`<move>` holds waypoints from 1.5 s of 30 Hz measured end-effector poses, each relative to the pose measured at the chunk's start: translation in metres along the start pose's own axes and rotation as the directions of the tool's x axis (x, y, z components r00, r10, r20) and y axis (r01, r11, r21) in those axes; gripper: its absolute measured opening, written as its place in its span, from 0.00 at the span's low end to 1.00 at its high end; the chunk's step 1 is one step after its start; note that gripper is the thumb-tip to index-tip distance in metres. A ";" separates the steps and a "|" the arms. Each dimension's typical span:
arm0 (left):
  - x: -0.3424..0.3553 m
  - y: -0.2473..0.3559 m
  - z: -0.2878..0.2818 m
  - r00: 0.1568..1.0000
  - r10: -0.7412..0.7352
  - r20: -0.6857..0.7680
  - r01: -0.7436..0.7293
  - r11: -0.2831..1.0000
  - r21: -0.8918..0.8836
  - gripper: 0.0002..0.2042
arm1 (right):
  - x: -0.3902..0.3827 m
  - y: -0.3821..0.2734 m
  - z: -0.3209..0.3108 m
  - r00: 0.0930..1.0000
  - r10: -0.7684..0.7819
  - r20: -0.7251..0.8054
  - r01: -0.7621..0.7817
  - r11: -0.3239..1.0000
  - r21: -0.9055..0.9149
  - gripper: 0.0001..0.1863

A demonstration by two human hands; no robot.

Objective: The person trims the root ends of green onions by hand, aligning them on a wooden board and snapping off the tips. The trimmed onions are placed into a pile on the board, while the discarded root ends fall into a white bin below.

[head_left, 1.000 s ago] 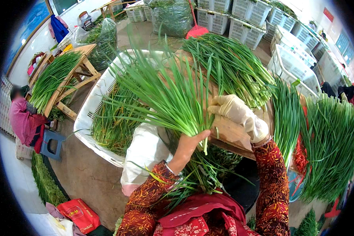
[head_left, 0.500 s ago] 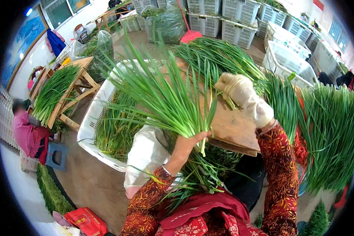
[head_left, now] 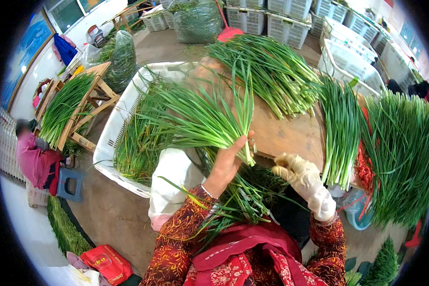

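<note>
From afar I have left hand [head_left: 227, 162] closed around stem ends of green bunch [head_left: 217, 125], leaves fanned above wooden board [head_left: 286, 138] toward white crate [head_left: 105, 151]. Gloved right hand [head_left: 301, 178] near board's edge, fingers curled; whether pinching anything, I cannot tell. Larger pile [head_left: 271, 71] lies beyond.

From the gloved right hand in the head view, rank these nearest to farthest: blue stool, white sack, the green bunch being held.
From the right hand:
1. Green bunch: just left, held in the left hand.
2. White sack: farther left, past the left wrist.
3. Blue stool: far left.
</note>
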State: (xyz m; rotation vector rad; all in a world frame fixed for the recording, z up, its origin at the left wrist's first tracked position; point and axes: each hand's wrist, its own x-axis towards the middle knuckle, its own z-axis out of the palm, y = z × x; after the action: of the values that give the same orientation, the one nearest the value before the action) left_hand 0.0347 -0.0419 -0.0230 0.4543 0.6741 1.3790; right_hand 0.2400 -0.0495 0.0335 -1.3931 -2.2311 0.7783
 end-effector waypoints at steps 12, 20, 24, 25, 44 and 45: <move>0.014 -0.031 0.019 0.968 -0.102 0.231 0.115 0.993 -0.041 0.18 | 0.007 0.027 0.026 0.972 0.059 0.228 -0.195 0.745 0.638 0.18; 0.018 -0.050 0.026 0.966 -0.144 0.215 0.190 0.959 -0.212 0.19 | -0.007 0.041 0.032 0.966 0.252 -0.061 -0.125 0.658 0.742 0.18; 0.010 -0.057 0.042 0.980 -0.135 0.145 0.165 0.960 -0.226 0.18 | -0.001 0.021 0.040 0.858 0.347 -0.378 0.175 0.493 0.852 0.22; 0.005 -0.066 0.045 0.973 -0.106 0.207 0.157 0.956 -0.249 0.18 | 0.007 0.015 0.048 0.853 0.335 -0.399 0.238 0.431 0.870 0.22; -0.046 -0.073 0.092 0.709 -0.143 0.691 -0.263 0.855 0.447 0.08 | -0.101 0.031 -0.006 0.955 -0.014 0.297 -0.250 0.503 0.827 0.24; -0.047 -0.073 0.098 0.703 -0.206 0.681 -0.179 0.875 0.450 0.07 | -0.107 0.030 0.001 0.978 -0.014 0.206 -0.180 0.433 0.883 0.23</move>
State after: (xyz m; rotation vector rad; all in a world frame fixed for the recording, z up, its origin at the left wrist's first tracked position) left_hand 0.1516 -0.0906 0.0091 1.3224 0.3493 0.8719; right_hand 0.3055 -0.1359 0.0092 -0.8517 -1.3432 1.8496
